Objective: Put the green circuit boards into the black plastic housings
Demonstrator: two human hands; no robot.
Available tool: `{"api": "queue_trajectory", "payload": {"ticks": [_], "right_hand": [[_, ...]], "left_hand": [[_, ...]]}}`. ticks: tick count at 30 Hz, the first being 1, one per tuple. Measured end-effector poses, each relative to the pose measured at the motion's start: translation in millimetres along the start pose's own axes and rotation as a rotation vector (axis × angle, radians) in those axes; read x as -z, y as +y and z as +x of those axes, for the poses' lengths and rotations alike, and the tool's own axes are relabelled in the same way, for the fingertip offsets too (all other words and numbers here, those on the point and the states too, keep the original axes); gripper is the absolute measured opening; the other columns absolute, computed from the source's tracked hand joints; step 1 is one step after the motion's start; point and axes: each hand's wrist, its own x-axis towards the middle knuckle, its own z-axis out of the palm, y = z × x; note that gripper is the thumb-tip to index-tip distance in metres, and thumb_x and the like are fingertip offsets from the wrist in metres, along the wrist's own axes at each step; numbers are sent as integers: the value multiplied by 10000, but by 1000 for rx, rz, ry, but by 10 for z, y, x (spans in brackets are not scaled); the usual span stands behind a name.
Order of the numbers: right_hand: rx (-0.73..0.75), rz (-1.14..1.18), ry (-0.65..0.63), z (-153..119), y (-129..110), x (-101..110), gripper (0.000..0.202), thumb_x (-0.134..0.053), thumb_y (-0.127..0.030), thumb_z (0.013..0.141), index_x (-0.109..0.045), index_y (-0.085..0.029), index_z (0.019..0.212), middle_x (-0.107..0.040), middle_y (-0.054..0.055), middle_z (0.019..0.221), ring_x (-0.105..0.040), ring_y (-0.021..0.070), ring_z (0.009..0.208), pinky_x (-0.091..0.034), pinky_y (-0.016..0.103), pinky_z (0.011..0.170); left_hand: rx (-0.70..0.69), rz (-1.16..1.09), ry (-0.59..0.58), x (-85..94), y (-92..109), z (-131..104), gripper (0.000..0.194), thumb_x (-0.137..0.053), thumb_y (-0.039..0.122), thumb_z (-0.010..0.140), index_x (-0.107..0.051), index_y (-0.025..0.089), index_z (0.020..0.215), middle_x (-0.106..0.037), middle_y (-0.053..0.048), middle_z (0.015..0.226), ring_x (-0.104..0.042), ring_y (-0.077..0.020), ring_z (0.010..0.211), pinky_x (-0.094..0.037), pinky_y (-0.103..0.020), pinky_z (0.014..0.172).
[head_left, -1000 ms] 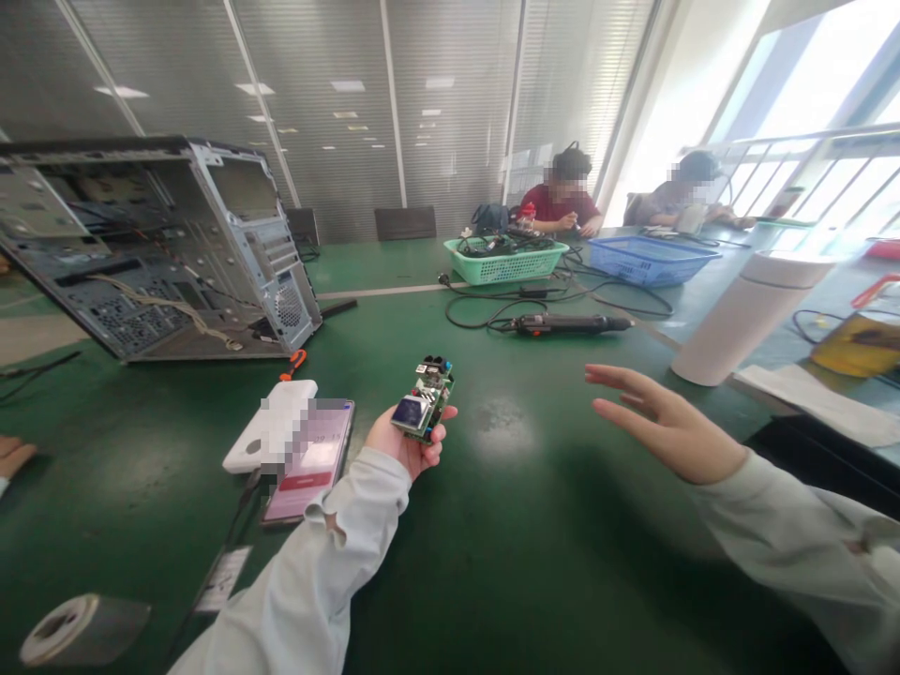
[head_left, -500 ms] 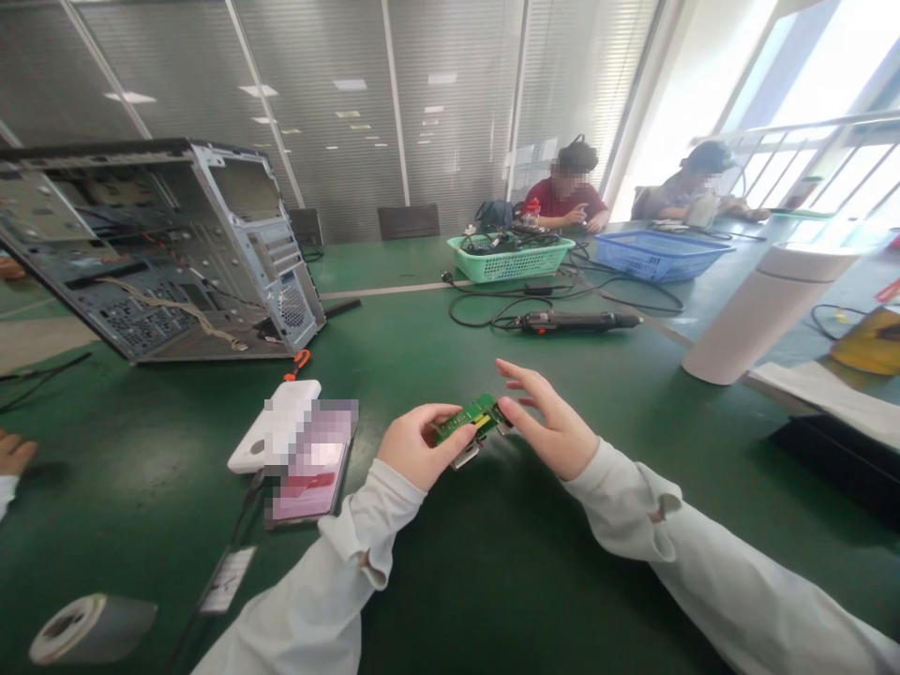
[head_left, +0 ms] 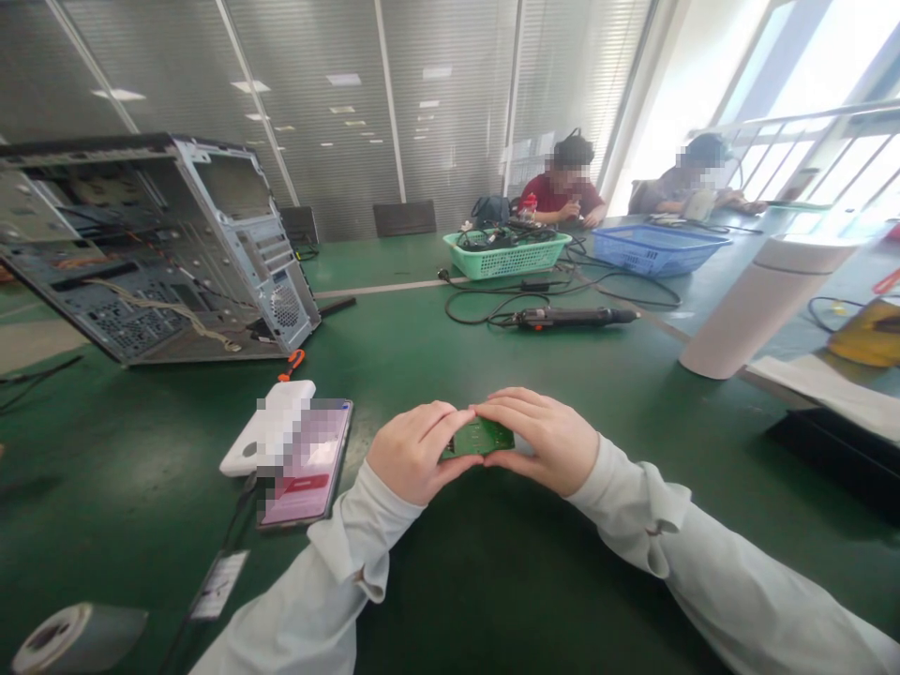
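Note:
A small green circuit board [head_left: 479,437] is held above the table by both hands, one flat face toward me. My left hand [head_left: 416,452] grips its left end, fingers along the upper edge and thumb below. On the right end, my right hand [head_left: 545,439] is closed in the same way, and the fingertips of both hands meet near the middle of the board. The fingers hide both ends of it and its far side. To the left of my left hand lie a phone [head_left: 316,478] with a lit screen and a white power bank [head_left: 271,427].
An open computer case [head_left: 274,309] stands at the left on the green table [head_left: 394,347]. Ahead lie a corded electric screwdriver [head_left: 573,318], a green basket [head_left: 506,261] of cables and a blue basket [head_left: 657,253]. A pale tumbler [head_left: 759,309] stands right; a tape roll [head_left: 77,637] lies near left. Two people sit beyond.
My right hand has come in and closed on the board's right end. The board has been turned, so a flat green face shows instead of the side with connectors.

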Motion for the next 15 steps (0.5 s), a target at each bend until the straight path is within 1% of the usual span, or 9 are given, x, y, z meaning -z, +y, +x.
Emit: {"api": "queue_trajectory", "payload": {"ticks": [3,6,7,9,12,14,15], "right_hand": [[-18,-34,-31,-1,-21,15,405,-448,-438,917,-520,-123,1161,-588,122,1045,-534,255,951,-497,400,797],[-61,7,-34,-10,-44,-7,366,-441,-404,920,-509,-147,1172,-580,116,1064,-531,245,954,-489,398,801],[-84,41,-25,-16,-49,-23,357,-434,-397,922,-505,-154,1173,-575,113,1072,-526,240,965,-482,398,813],[-146,136,1,-33,-59,-64,340,-429,-392,922,-499,-164,1165,-568,107,1075,-519,228,984,-466,393,837],[-289,361,42,-49,-72,-128,355,-437,-407,907,-492,-155,1151,-560,108,1081,-520,222,995,-443,388,858],[-444,611,49,-45,-81,-166,394,-410,-455,906,-501,-140,1124,-574,111,1037,-549,212,926,-455,366,806],[-534,772,49,-38,-84,-183,425,-401,-499,899,-518,-132,1080,-588,108,981,-564,203,864,-463,344,758]], "left_hand": [[10,6,4,5,3,4,466,-510,524,791,-645,172,1066,-677,-124,933,-625,-238,863,-487,-327,760],[48,-24,16,19,14,14,459,-543,536,763,-645,194,1051,-671,-113,938,-620,-233,866,-482,-326,785],[59,-37,36,28,18,16,453,-555,534,755,-641,199,1048,-665,-110,945,-617,-230,874,-480,-322,795],[76,-62,113,50,24,13,444,-570,503,755,-620,184,1060,-644,-113,968,-604,-227,903,-473,-316,813],[128,-112,219,77,18,-4,398,-511,408,807,-562,158,1112,-607,-116,1009,-576,-218,944,-462,-314,824],[179,-173,254,82,7,-18,354,-433,351,845,-540,159,1123,-593,-109,1011,-568,-205,932,-464,-306,793],[204,-207,267,80,2,-24,340,-395,332,859,-538,164,1118,-591,-103,1002,-566,-197,919,-464,-300,773]]}}
